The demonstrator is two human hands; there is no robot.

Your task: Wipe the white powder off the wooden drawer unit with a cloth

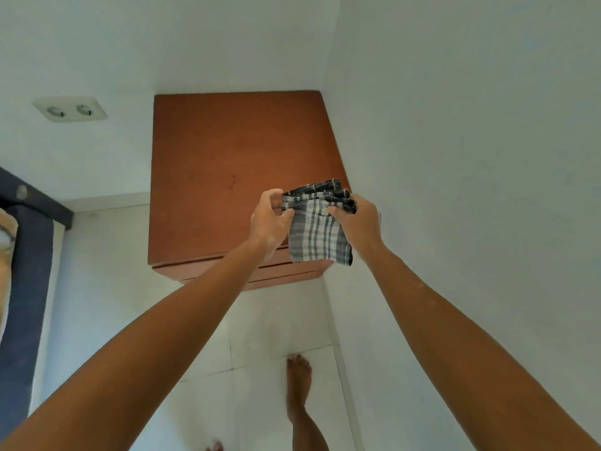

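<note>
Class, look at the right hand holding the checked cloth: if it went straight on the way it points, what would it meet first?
Probably the wooden drawer unit: the right hand, gripping the checked cloth, points forward and down over its near right corner. Depth is unclear; the side wall is close.

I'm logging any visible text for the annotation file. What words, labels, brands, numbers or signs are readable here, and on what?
None can be read.
Checked cloth: only a plaid weave, no label showing.
Wooden drawer unit: bare top, no print or sticker.
Double wall socket: no marking legible; too blurred to tell.
Walls and floor tiles: no writing.
</note>
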